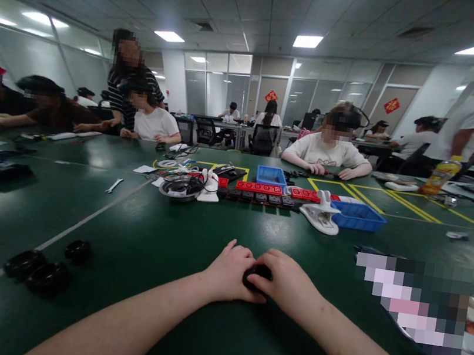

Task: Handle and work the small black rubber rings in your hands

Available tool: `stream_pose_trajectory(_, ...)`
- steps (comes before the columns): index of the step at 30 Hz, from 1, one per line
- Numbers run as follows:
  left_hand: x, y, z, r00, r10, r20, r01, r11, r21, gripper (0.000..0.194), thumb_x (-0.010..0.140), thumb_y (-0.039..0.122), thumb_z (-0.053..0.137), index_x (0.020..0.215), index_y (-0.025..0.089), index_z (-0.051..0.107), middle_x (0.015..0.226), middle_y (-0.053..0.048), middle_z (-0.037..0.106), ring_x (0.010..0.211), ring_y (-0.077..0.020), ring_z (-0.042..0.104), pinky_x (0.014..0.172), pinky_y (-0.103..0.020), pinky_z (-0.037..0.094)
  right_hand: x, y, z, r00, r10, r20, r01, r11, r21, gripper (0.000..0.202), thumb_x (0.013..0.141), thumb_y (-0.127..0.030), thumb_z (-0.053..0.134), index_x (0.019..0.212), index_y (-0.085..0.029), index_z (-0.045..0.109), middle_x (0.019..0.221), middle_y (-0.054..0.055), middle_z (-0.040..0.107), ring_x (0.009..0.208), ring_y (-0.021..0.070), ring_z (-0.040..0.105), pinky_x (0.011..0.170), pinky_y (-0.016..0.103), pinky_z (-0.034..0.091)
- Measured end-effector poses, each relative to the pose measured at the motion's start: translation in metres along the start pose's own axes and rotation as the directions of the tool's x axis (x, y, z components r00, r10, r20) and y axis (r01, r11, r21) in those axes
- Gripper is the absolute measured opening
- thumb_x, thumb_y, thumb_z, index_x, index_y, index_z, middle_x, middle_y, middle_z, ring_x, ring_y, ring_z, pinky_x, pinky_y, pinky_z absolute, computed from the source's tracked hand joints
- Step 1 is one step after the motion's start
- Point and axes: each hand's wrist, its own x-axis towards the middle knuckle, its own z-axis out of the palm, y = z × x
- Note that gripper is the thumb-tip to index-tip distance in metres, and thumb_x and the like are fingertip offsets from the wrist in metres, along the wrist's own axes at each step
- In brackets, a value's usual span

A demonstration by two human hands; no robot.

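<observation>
Both of my hands meet over the green table point(179, 323), close in front of me, around a small black round part point(258, 274). My left hand point(232, 269) curls against the part's left side, with its index finger raised a little. My right hand point(282, 273) grips it from the right, thumb across the front and fingers over the top. The fingers cover much of the part, so its full shape is hidden. Off to the left lie three similar glossy black ring-like parts: one point(26, 263) and another point(48, 278) side by side, and a smaller one point(78, 252) behind them.
Ahead stand a metal bowl point(167, 192) of cables, a row of red blocks point(257, 187), a white clamp point(322, 217) and a blue bin point(360, 216). A wrench point(114, 185) lies left. A person point(330, 147) sits opposite. A dark, partly blurred-out object point(396, 329) lies right.
</observation>
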Motion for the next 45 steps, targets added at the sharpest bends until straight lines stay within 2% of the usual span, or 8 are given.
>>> stream_pose_trajectory(12, 0.002, -0.01, -0.005, 0.996, 0.083, 0.011, -0.082, 0.996, -0.039, 0.051, 0.057, 0.057, 0.067, 0.091, 0.021, 0.061, 0.092, -0.002, 0.055, 0.091, -0.0219, 0.05, 0.098, -0.045, 0.026, -0.001, 0.003, -0.004, 0.985, -0.161, 0.059, 0.155, 0.984, 0.083, 0.023, 0.074, -0.02, 0.055, 0.095, -0.016, 0.063, 0.093, 0.007, 0.058, 0.084, 0.0183, 0.055, 0.076, 0.029, 0.043)
stream_pose_trajectory(20, 0.006, -0.017, -0.004, 0.979, 0.181, 0.09, -0.166, 0.974, -0.155, 0.034, 0.06, 0.047, 0.071, 0.086, 0.027, 0.066, 0.101, 0.0, 0.054, 0.095, -0.0209, 0.049, 0.081, -0.03, 0.04, -0.004, 0.011, -0.017, 0.869, -0.426, 0.254, 0.327, 0.877, 0.352, 0.041, 0.068, 0.001, 0.039, 0.086, -0.023, 0.068, 0.096, -0.004, 0.066, 0.097, 0.0123, 0.057, 0.1, 0.028, 0.028)
stream_pose_trajectory(24, 0.006, -0.018, -0.002, 0.972, 0.216, 0.095, -0.2, 0.968, -0.151, 0.033, 0.065, 0.04, 0.069, 0.096, 0.029, 0.063, 0.108, 0.0, 0.053, 0.099, -0.0213, 0.048, 0.085, -0.031, 0.038, -0.001, 0.014, -0.012, 0.873, -0.388, 0.294, 0.236, 0.866, 0.44, 0.04, 0.067, 0.001, 0.039, 0.079, -0.022, 0.069, 0.09, -0.005, 0.068, 0.09, 0.0111, 0.06, 0.098, 0.026, 0.032)
stream_pose_trajectory(30, 0.004, -0.018, -0.006, 0.976, 0.203, 0.084, -0.188, 0.969, -0.16, 0.04, 0.063, 0.041, 0.07, 0.099, 0.028, 0.061, 0.106, -0.002, 0.052, 0.098, -0.0211, 0.049, 0.084, -0.03, 0.039, -0.003, 0.01, -0.016, 0.88, -0.411, 0.237, 0.286, 0.858, 0.427, 0.037, 0.071, -0.001, 0.039, 0.079, -0.023, 0.068, 0.089, -0.006, 0.068, 0.092, 0.0109, 0.059, 0.107, 0.036, 0.01)
stream_pose_trajectory(34, 0.002, -0.014, -0.01, 0.987, 0.155, 0.046, -0.143, 0.968, -0.205, 0.072, 0.051, 0.05, 0.074, 0.114, 0.025, 0.05, 0.111, -0.004, 0.05, 0.101, -0.0238, 0.048, 0.087, -0.034, 0.039, -0.007, 0.002, -0.025, 0.946, -0.318, 0.064, 0.265, 0.871, 0.414, 0.026, 0.074, -0.013, 0.05, 0.095, -0.022, 0.063, 0.104, 0.0, 0.063, 0.1, 0.0164, 0.054, 0.1, 0.038, 0.028)
stream_pose_trajectory(37, 0.0, -0.007, -0.009, 0.994, 0.106, 0.0, -0.105, 0.979, -0.174, 0.086, 0.044, 0.059, 0.073, 0.117, 0.022, 0.045, 0.113, -0.006, 0.05, 0.105, -0.0272, 0.045, 0.095, -0.044, 0.031, -0.009, -0.002, -0.026, 0.986, -0.167, -0.027, 0.169, 0.955, 0.245, 0.028, 0.073, -0.025, 0.057, 0.101, -0.02, 0.06, 0.104, 0.006, 0.06, 0.098, 0.021, 0.052, 0.087, 0.035, 0.039)
stream_pose_trajectory(41, -0.001, 0.001, -0.003, 0.996, 0.092, -0.015, -0.092, 0.993, -0.07, 0.071, 0.049, 0.066, 0.065, 0.101, 0.02, 0.053, 0.099, -0.005, 0.054, 0.098, -0.0251, 0.05, 0.102, -0.05, 0.017, -0.009, -0.004, -0.015, 0.999, -0.021, 0.045, 0.023, 0.999, -0.043, 0.023, 0.07, -0.035, 0.061, 0.086, -0.018, 0.063, 0.084, 0.007, 0.06, 0.082, 0.0222, 0.055, 0.072, 0.033, 0.042)
stream_pose_trajectory(45, -0.001, 0.004, 0.001, 0.997, 0.073, -0.009, -0.073, 0.997, -0.01, 0.058, 0.055, 0.064, 0.063, 0.092, 0.02, 0.056, 0.089, -0.002, 0.056, 0.09, -0.0222, 0.052, 0.102, -0.049, 0.02, -0.006, -0.003, -0.006, 0.996, 0.029, 0.084, -0.02, 0.994, -0.107, 0.019, 0.072, -0.032, 0.059, 0.082, -0.017, 0.062, 0.083, 0.007, 0.057, 0.078, 0.0202, 0.054, 0.067, 0.03, 0.042)
